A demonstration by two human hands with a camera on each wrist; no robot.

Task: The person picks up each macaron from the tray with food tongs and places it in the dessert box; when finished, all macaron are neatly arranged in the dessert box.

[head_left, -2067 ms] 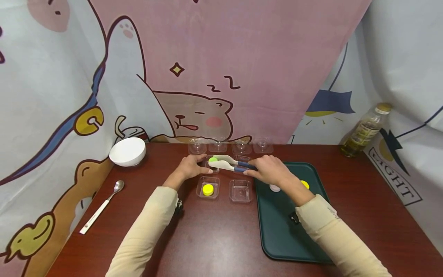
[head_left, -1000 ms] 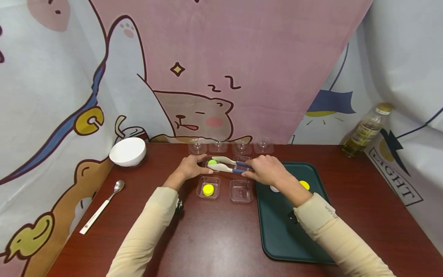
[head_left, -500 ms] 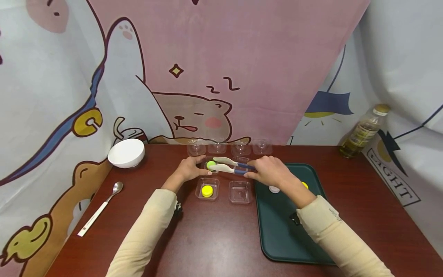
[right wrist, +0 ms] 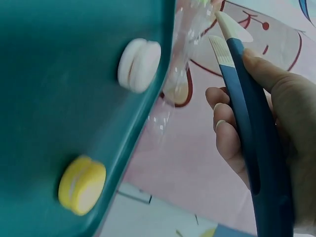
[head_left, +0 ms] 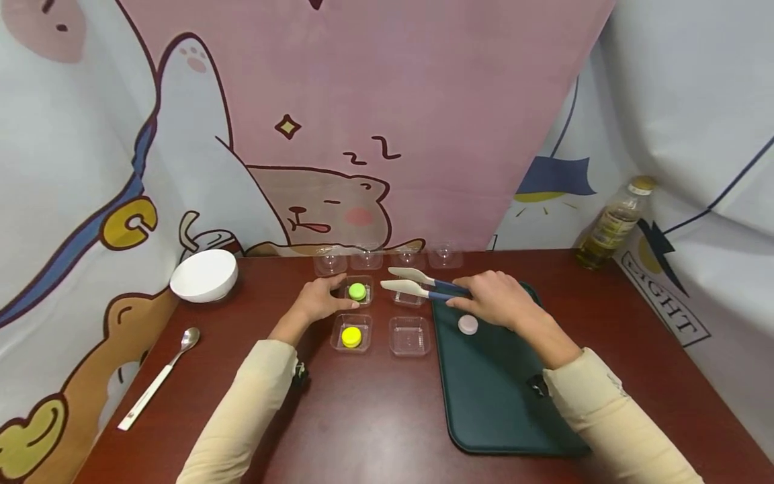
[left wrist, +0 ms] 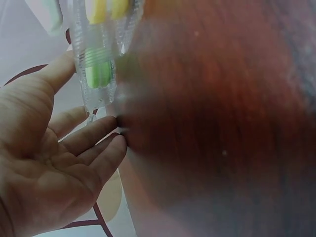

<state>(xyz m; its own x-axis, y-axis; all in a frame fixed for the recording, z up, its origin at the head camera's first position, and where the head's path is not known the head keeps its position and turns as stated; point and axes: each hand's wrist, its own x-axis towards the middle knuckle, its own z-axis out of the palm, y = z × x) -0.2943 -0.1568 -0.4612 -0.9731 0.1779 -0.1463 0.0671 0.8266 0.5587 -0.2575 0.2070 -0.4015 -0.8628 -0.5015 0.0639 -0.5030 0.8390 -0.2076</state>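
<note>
My left hand (head_left: pixel 316 300) holds a clear plastic box (head_left: pixel 369 300) between thumb and fingers at its left side. A green macaron (head_left: pixel 357 291) lies inside that box. My right hand (head_left: pixel 498 299) grips blue-handled tongs (head_left: pixel 437 295), whose cream tips are parted with nothing between them. They hover over another clear box at the back right. In front, one box holds a yellow macaron (head_left: pixel 351 337); the box beside it (head_left: pixel 410 336) has nothing in it. On the tray sit a pale pink macaron (head_left: pixel 467 325) and, in the right wrist view, a second yellow macaron (right wrist: pixel 81 185).
The dark green tray (head_left: pixel 496 417) lies under my right forearm. Several clear lids (head_left: pixel 369 259) line the back edge by the cartoon curtain. A white bowl (head_left: pixel 204 275) and a spoon (head_left: pixel 158 380) are at left, an oil bottle (head_left: pixel 611 225) at back right.
The tongs were around the green macaron in the box; now they have moved right, away from it, leaving it there. My left hand stays at the box. The head view has turned slightly right.
</note>
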